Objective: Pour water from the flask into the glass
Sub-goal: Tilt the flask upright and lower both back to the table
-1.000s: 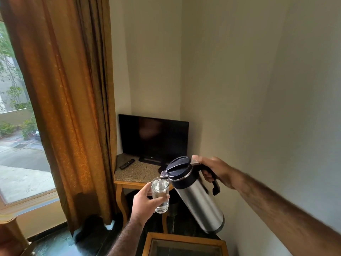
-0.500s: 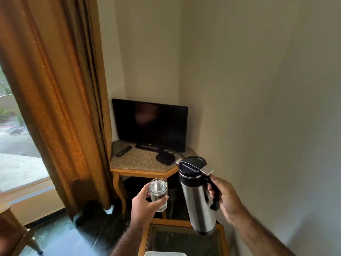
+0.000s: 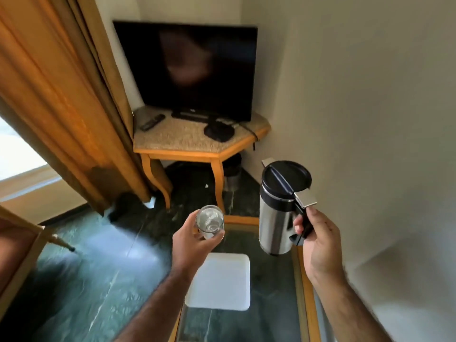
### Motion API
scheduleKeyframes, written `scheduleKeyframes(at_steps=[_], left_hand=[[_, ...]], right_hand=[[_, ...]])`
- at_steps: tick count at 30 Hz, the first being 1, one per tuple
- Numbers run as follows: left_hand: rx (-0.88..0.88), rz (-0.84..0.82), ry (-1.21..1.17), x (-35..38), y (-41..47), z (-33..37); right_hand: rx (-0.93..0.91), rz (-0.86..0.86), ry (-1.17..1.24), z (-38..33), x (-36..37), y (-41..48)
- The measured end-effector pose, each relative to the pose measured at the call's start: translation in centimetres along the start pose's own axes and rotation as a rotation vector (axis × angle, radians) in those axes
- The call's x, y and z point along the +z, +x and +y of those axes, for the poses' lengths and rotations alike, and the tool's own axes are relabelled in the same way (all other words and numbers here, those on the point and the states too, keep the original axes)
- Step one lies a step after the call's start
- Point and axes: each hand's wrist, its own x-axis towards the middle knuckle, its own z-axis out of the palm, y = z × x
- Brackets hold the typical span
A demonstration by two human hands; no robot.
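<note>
A steel flask (image 3: 276,218) with a black lid stands upright at the far right corner of a glass-topped table (image 3: 271,280). My right hand (image 3: 318,245) grips its black handle. Whether its base touches the glass I cannot tell. To the left, my left hand (image 3: 195,245) holds a clear glass (image 3: 209,222) with water in it, upright, above the table's far left edge. Flask and glass are apart.
A white square tray (image 3: 219,282) lies on the glass table below my left hand. Beyond stands a corner table (image 3: 187,141) with a TV (image 3: 187,70), a remote (image 3: 151,122) and a black device. An orange curtain (image 3: 61,95) hangs left; a wall is close on the right.
The flask went from tilted with its spout at the glass to upright, then down toward the glass table. The view tilted downward. The glass stayed in my left hand.
</note>
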Motion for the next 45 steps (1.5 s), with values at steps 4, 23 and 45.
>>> scheduleKeyframes(at_steps=[4,23,45], left_hand=[[-0.057,-0.046,0.004,3.4,0.0,-5.8],[-0.184,-0.111,0.119,13.9,-2.1,-31.6],[-0.227,-0.097,0.141,15.8,-1.7,-36.7]], right_hand=[[0.039,0.048,0.094,6.5,-3.0,0.2],[0.115,0.294,0.146,29.5,-13.7,-1.5],[0.105,0.317,0.113,34.4,-15.3,-4.0]])
